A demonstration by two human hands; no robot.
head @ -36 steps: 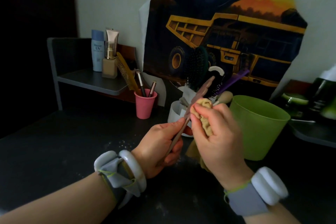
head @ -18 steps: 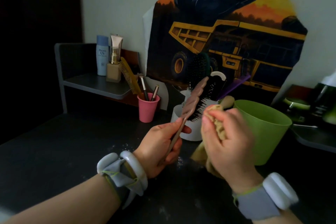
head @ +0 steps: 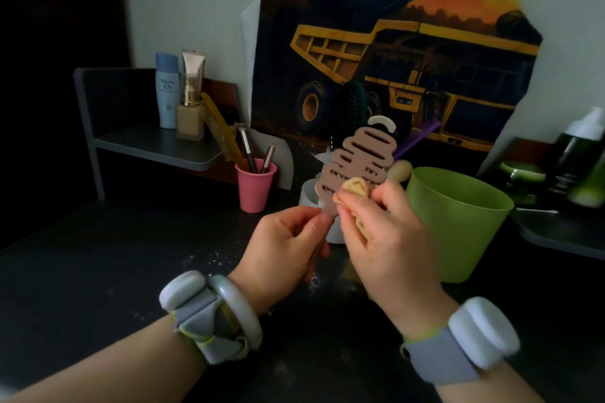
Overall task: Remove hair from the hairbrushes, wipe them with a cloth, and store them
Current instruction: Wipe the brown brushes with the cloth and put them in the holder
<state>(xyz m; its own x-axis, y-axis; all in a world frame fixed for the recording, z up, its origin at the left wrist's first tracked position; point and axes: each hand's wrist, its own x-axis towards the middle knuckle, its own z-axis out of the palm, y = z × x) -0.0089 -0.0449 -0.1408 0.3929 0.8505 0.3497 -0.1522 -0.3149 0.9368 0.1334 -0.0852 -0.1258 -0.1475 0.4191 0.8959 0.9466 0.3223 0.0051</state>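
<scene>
A brown vented hairbrush (head: 357, 160) stands upright in front of me, its slotted back facing me. My left hand (head: 284, 245) grips its handle from below. My right hand (head: 386, 239) holds a bunched yellow cloth (head: 355, 190) and presses it against the lower part of the brush head. Behind them a white holder (head: 307, 196) carries a dark green bristle brush (head: 348, 108), a brush with a white loop top (head: 381, 123) and a purple comb (head: 415, 139).
A green plastic bin (head: 458, 222) stands right of my hands on the dark table (head: 98, 271). A pink cup (head: 255, 186) holds makeup brushes and a yellow comb (head: 219, 127). A grey shelf (head: 154, 144) at left carries cosmetic bottles. Dark bottles stand at far right.
The brown brush has been turned from edge-on so its slotted back faces me. My right hand with the cloth moved from beside the brush onto its lower head.
</scene>
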